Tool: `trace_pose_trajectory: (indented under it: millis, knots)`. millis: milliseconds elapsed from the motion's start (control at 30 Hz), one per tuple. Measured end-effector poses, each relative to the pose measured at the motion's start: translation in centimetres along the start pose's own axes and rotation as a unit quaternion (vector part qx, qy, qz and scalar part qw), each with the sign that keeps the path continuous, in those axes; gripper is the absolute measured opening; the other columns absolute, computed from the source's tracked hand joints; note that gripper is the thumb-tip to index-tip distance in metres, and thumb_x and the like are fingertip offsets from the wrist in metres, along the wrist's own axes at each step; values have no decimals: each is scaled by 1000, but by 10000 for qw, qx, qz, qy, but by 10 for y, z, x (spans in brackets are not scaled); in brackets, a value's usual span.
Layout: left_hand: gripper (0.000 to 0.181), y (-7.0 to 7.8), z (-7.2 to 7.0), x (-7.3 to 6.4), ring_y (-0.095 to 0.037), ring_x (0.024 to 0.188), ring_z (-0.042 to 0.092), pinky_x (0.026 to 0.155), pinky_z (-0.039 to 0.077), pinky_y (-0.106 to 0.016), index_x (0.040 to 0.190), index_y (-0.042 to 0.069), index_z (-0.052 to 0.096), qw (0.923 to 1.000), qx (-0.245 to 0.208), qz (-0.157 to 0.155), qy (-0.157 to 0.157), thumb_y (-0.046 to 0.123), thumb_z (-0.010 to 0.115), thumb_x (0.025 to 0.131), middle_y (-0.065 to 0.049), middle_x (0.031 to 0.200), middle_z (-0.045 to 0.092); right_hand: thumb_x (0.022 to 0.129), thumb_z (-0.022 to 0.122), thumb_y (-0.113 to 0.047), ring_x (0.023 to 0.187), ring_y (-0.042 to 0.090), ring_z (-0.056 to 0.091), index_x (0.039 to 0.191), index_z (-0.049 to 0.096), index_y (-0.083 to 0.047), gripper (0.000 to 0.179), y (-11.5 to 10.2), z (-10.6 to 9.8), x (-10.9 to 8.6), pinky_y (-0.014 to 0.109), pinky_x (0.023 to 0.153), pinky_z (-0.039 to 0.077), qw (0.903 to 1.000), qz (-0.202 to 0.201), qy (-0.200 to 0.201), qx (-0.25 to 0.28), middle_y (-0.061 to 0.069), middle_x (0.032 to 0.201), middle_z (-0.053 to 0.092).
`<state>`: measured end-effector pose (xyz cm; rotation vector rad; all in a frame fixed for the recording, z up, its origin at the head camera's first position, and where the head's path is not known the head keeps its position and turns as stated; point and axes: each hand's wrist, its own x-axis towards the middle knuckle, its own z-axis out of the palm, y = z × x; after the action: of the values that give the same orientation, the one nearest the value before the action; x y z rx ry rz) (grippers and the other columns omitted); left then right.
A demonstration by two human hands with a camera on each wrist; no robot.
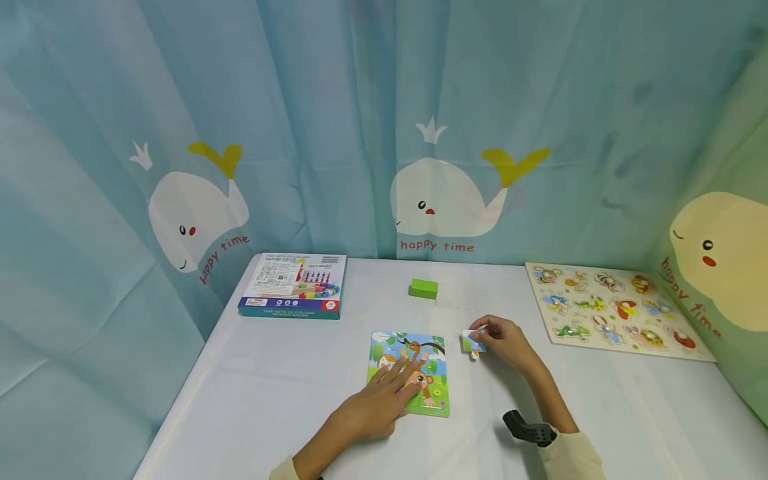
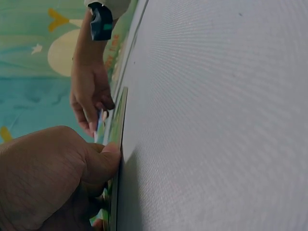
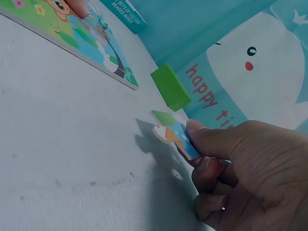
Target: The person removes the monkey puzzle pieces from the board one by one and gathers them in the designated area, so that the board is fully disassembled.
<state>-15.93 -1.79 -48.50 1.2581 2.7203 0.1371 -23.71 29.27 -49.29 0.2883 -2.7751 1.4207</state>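
A square jigsaw puzzle board (image 1: pixel 439 393) with a cartoon monkey, a small house and trees lies on the white table. My left hand (image 1: pixel 384 400) rests across it, fingers spread over the picture. In the left wrist view the left thumb (image 2: pixel 111 151) lies at the board's edge. To the right of the board, my right hand (image 1: pixel 507 341) pinches a puzzle piece (image 3: pixel 175 134) between thumb and fingers. The piece is blue, green and orange, has a rounded knob, and is held above the table with its shadow beneath.
Behind the board stands a green block (image 1: pixel 424 289). A boxed bead set (image 1: pixel 294 287) lies at the back left, and a wooden insect peg puzzle (image 1: pixel 618 310) at the back right. A blue curtain (image 1: pixel 336 133) with whale prints hangs along the table's back edge.
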Motion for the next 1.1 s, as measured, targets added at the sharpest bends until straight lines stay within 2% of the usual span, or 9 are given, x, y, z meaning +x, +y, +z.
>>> trace_pose_trajectory:
  millis: [133,433,800,1100]
  knots:
    - [51,1,-1,0,-28,152,15,119,28,-45,151,21,37,10000,-48,-12,-17,26,50,102,-7,165,13,91,69,-12,57,4,44,99,67,0,15,0,4,-1,21,52,40,9999,29,65,-110,4,67,58]
    - [50,-1,2,0,-30,151,16,118,29,-47,149,19,38,9998,-196,24,82,24,51,101,-8,165,13,89,71,-14,56,5,40,96,68,-3,14,-1,11,-2,21,52,37,9988,73,103,-467,1,67,50]
    - [51,-3,2,1,-31,151,15,118,28,-48,151,19,36,9997,-229,73,67,25,50,102,-9,165,12,88,73,-16,74,15,46,95,70,-6,13,-2,15,-4,27,64,40,9930,169,332,-1121,9,89,57]
    - [52,-2,0,-1,-31,151,15,118,28,-48,151,19,35,9997,-227,77,92,23,50,101,-10,165,13,87,73,-14,75,16,47,95,70,-5,12,-3,16,-5,28,64,41,9921,128,333,-1206,9,90,58]
